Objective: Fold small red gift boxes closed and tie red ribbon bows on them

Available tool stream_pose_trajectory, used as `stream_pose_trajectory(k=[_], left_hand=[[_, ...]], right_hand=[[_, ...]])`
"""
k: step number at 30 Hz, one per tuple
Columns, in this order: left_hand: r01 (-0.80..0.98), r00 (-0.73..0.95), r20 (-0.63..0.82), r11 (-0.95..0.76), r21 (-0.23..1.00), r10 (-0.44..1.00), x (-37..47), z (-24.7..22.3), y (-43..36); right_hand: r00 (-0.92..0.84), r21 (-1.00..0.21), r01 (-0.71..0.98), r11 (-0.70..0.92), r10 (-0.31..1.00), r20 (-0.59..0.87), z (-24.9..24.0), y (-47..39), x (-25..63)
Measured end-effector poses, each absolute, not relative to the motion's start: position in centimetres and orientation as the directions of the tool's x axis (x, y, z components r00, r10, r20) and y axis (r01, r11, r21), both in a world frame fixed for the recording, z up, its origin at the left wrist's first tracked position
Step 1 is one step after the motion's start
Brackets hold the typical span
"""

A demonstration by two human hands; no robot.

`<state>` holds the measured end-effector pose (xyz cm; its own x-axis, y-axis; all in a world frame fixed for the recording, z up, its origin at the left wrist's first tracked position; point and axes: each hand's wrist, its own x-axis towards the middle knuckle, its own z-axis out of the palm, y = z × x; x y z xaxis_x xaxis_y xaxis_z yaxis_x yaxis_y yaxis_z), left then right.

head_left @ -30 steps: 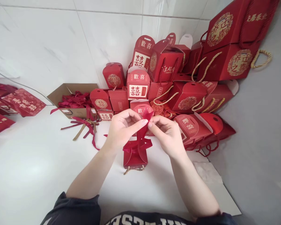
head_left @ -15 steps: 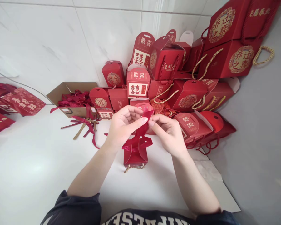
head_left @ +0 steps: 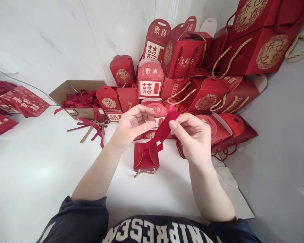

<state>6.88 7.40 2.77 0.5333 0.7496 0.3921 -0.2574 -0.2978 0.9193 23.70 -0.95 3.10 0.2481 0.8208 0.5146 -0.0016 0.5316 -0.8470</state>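
Observation:
A red ribbon [head_left: 164, 130] is pinched near its upper end between the thumb and fingers of my right hand [head_left: 196, 136]. From there it slants down to a small red gift box [head_left: 146, 163], where a loop of it lies over the box's top. The box stands on the white table [head_left: 111, 192], its gold cord handle [head_left: 144, 172] hanging toward me. My left hand [head_left: 131, 126] hovers left of the ribbon, thumb and bent fingers apart, with nothing in it. Where the ribbon meets the box, I cannot make out whether it is tied.
Red gift boxes [head_left: 151, 81] are stacked along the tiled wall, with larger ones [head_left: 258, 54] at the right. A cardboard box [head_left: 87, 114] full of red ribbons stands at the back left, loose ribbons [head_left: 93, 130] before it. More red packages [head_left: 25, 101] lie far left.
My right hand has moved right and slightly up, drawing the ribbon's end with it. My left hand, previously at the ribbon, is now apart from it. The view has shifted slightly.

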Motion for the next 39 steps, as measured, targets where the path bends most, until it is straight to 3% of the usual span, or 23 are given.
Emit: stream_pose_trajectory(k=[2, 5, 9, 18, 24, 30, 39], left_hand=[[-0.238, 0.683, 0.361, -0.273, 0.932, 0.636, 6.0, 1.8, 8.1], [-0.122, 0.889, 0.202, -0.212, 0.970, 0.412, 4.9, -0.4, 9.0], [0.017, 0.960, 0.060, -0.274, 0.962, 0.272, 4.2, -2.9, 9.7], [0.125, 0.945, 0.015, -0.401, 0.908, 0.328, 4.5, -4.3, 9.5], [0.012, 0.969, 0.138, -0.600, 0.800, 0.203, 5.3, -4.0, 9.8], [0.006, 0.983, 0.077, -0.452, 0.892, 0.166, 5.4, -5.1, 9.3], [0.008, 0.920, 0.153, -0.405, 0.914, 0.362, 6.2, -6.6, 9.1]], right_hand=[[0.288, -0.817, 0.002, 0.577, 0.782, 0.553, 3.5, -1.3, 23.8], [0.327, -0.776, 0.009, 0.630, 0.732, 0.598, 3.9, -1.8, 23.9], [0.325, -0.774, 0.055, 0.631, 0.722, 0.611, 3.9, -2.0, 23.9], [0.345, -0.819, 0.174, 0.547, 0.745, 0.571, 3.3, -1.5, 23.6], [0.343, -0.814, 0.212, 0.541, 0.739, 0.580, 3.2, -0.9, 23.9], [0.361, -0.799, 0.202, 0.566, 0.715, 0.598, 3.0, -0.6, 24.6], [0.377, -0.814, 0.248, 0.526, 0.721, 0.581, 3.5, -0.6, 25.2]])
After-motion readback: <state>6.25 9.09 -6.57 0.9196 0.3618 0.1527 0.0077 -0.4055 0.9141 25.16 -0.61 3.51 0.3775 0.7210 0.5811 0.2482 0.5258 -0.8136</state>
